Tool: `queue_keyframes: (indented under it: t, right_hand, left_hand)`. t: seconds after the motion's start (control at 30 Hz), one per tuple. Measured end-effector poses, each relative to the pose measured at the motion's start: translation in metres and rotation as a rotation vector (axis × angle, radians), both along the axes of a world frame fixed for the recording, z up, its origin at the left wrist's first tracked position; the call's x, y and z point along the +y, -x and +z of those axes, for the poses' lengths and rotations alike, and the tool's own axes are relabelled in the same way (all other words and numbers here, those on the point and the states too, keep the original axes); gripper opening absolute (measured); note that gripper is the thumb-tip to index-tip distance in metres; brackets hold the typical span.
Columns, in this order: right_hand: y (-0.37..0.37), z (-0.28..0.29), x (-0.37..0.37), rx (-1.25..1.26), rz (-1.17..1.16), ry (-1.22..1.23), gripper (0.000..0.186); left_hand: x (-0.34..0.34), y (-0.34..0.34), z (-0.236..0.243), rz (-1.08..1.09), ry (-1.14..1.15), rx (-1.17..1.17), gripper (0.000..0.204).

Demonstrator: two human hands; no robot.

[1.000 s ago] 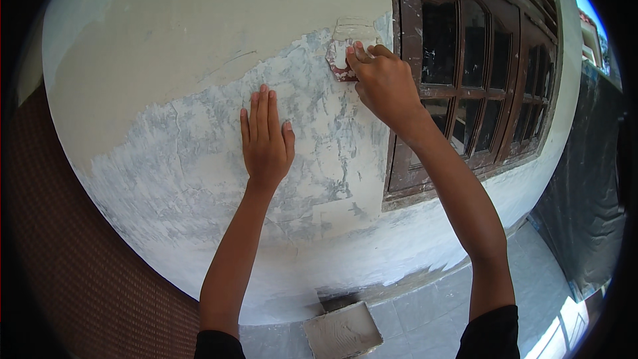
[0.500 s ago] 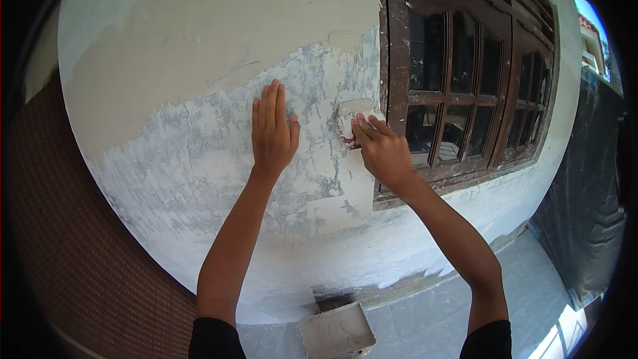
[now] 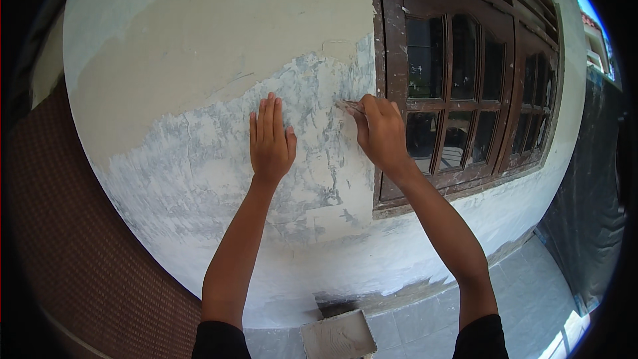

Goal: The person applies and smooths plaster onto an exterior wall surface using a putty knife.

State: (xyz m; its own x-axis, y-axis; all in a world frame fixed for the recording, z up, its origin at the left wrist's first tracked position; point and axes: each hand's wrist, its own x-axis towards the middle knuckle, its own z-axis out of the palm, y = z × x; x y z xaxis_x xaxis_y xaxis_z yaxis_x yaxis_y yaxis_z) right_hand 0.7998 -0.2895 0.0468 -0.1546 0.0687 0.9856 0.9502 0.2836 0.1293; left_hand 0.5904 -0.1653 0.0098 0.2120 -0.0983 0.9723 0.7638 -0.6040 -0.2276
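On the patchy grey-and-white plastered wall (image 3: 199, 179), the right hand (image 3: 382, 134), clamped on a small flat metal scraper (image 3: 350, 108), has dropped lower beside the brown wooden window frame (image 3: 392, 60), while the left hand (image 3: 270, 141) stays flat, fingers together, on the wall.

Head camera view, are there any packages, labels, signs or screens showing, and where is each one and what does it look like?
None in view: no package, label, sign or screen.
What shows instead: a patchy grey and white plastered wall, a brown wooden window frame, and a grey board of plaster on the tiled floor.
The left hand lies flat on the wall; the right hand holds a small scraper against it.
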Motion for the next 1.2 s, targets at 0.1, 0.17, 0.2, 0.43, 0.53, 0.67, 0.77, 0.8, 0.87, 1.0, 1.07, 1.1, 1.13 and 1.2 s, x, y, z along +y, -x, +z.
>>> queue_keyframes:
  t: [0.1,0.17,0.2,0.43,0.53,0.67,0.77,0.8,0.87,1.0,1.07,1.1,1.13,1.2]
  right_hand:
    - [-0.001,0.035,-0.007,0.504,0.353,0.106,0.026]
    - [-0.008,0.056,0.002,0.594,0.402,0.08,0.029]
    - [-0.012,0.065,0.007,0.686,0.446,0.051,0.033]
    - [0.011,0.092,0.031,0.665,0.398,0.009,0.038]
    - [0.002,0.097,0.044,0.649,0.268,-0.022,0.036]
    - [-0.031,0.098,0.039,0.827,0.385,0.009,0.034]
    - [-0.063,0.097,0.032,1.001,0.589,-0.032,0.03]
    - [-0.066,0.097,0.031,1.07,0.728,-0.065,0.028]
    - [-0.054,0.094,0.023,1.019,0.797,-0.051,0.026]
    - [-0.007,0.092,0.047,0.656,0.426,0.021,0.038]
    - [0.002,0.093,0.048,0.591,0.259,0.074,0.039]
    - [-0.008,0.096,0.047,0.674,0.278,0.057,0.037]
    - [-0.019,0.097,0.047,0.756,0.298,0.04,0.035]
    - [-0.057,0.095,0.044,0.885,0.434,0.0,0.034]
  left_hand:
    - [0.0,0.0,-0.001,0.007,0.003,-0.003,0.055]
    - [0.0,0.0,-0.001,0.011,0.004,-0.001,0.055]
    - [0.0,-0.002,-0.001,-0.014,0.02,0.006,0.055]
    - [0.004,0.002,-0.002,-0.021,0.033,0.01,0.056]
    - [0.004,0.0,-0.002,-0.034,0.037,0.017,0.056]
    - [0.004,0.002,-0.001,-0.035,0.028,0.017,0.056]
    - [0.004,0.001,-0.002,-0.026,0.014,0.013,0.057]
    - [0.003,0.002,-0.002,-0.015,0.014,0.011,0.057]
    - [0.001,0.0,-0.002,-0.012,0.011,0.011,0.057]
    - [0.005,0.0,-0.003,-0.023,0.016,0.018,0.057]
    - [0.005,0.004,-0.004,-0.022,0.032,0.019,0.057]
    - [0.004,0.004,-0.003,-0.024,0.029,0.019,0.057]
    - [0.004,0.005,-0.003,-0.026,0.027,0.019,0.057]
    - [0.004,0.003,-0.001,-0.026,0.021,0.016,0.057]
